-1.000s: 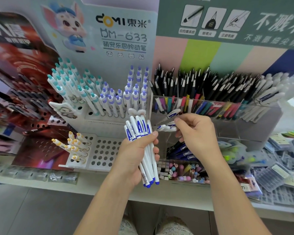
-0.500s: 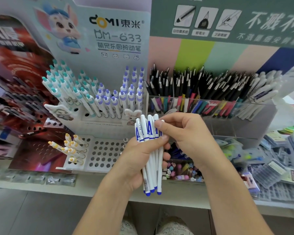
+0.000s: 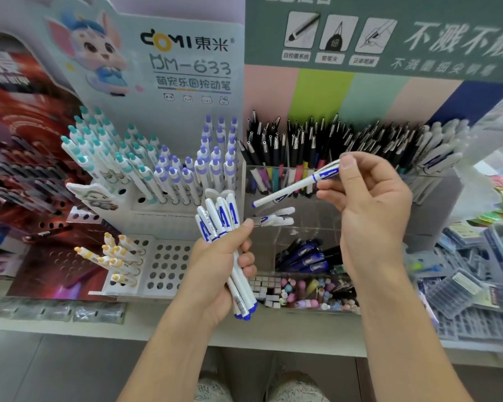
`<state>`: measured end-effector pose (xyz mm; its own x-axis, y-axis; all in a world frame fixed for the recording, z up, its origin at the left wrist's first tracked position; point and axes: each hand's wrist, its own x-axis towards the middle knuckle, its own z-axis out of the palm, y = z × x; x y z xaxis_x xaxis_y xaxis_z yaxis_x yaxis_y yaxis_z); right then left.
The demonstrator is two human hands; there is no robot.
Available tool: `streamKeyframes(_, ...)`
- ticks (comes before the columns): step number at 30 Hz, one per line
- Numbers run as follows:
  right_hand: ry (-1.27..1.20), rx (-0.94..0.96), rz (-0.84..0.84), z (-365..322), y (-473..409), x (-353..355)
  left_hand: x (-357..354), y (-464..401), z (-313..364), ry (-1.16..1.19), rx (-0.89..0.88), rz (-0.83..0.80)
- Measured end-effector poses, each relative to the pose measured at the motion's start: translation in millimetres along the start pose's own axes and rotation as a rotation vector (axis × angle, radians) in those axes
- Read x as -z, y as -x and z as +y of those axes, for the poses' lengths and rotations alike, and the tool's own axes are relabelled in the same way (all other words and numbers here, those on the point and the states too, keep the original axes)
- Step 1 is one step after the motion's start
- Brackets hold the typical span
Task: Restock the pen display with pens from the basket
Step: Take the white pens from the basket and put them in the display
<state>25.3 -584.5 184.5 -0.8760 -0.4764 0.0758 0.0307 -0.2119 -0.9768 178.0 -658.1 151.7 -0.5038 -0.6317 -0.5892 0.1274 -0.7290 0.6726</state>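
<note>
My left hand (image 3: 218,274) grips a bunch of several white pens with blue caps (image 3: 219,219), caps up, in front of the display. My right hand (image 3: 369,204) pinches one single white and blue pen (image 3: 291,188) by its cap end, its tip slanting down to the left over the clear acrylic pen bin (image 3: 325,227). A few of the same white pens (image 3: 273,217) lie inside that bin. No basket is in view.
A white perforated stand (image 3: 169,265) holds teal, purple and yellow click pens. Black pens (image 3: 302,146) fill the upper acrylic tier. Dark blue pens (image 3: 305,253) and small erasers (image 3: 305,291) sit lower down. Packaged refills (image 3: 459,288) lie at the right on the shelf.
My right hand has pulled one pen out of the bunch and lifted it up and to the right. The left hand has stayed nearly still with the remaining pens.
</note>
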Motion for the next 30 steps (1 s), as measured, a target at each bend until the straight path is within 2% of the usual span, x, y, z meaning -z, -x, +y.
streamKeyframes(4,0.285,0.16,-0.046,21.2,6.4,-1.8,-0.8,-1.1,0.5,0.026,-0.021,0.007)
streamKeyframes(7,0.478,0.197,-0.118,39.3,11.1,-5.0,-1.9,-0.1,1.3,0.063,-0.024,0.008)
streamKeyframes(17,0.685,0.112,-0.305,49.2,9.0,-23.7,5.0,0.8,5.1,0.075,-0.055,0.047)
streamKeyframes(22,0.824,0.167,-0.416,40.7,14.3,-38.3,4.1,0.6,3.3,0.072,-0.056,0.056)
streamKeyframes(27,1.092,0.314,-0.426,41.8,12.7,-35.3,3.6,0.4,2.2,0.057,-0.048,0.053)
streamKeyframes(30,1.076,0.361,-0.431,38.6,11.8,-31.3,3.4,0.2,1.1,0.045,-0.039,0.043)
